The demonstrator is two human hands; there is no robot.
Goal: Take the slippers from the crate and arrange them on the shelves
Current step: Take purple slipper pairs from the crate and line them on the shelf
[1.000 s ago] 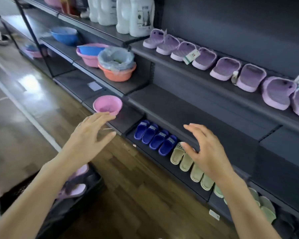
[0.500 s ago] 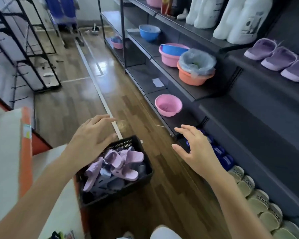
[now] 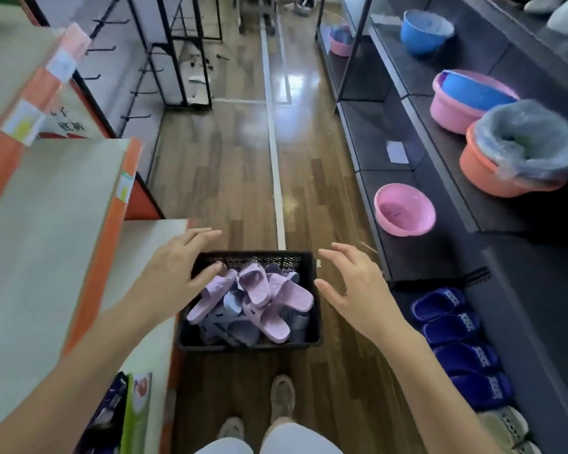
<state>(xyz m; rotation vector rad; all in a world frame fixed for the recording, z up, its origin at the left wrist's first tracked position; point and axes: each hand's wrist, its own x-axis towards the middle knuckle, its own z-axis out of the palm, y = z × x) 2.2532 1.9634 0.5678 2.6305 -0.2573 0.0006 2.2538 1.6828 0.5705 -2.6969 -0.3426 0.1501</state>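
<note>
Both hands have swung from the shelves (image 3: 374, 142) to the crate (image 3: 253, 257) (empty, fingers spread): left hand (image 3: 174, 270) over its left rim, right hand (image 3: 354, 290) beside its right rim. Slippers (image 3: 259, 286) lie heaped inside; better to lift a matching top pair.

A shop aisle: dark metal shelves (image 3: 374, 132) on one side carry plastic basins (image 3: 404, 209) and blue slippers (image 3: 453, 322) (set side by side in a row). The orange-edged shelving (image 3: 46, 224) opposite bears label strips (image 3: 25, 124), and hook racks (image 3: 135, 117) stand further along the wood floor (image 3: 230, 178).
</note>
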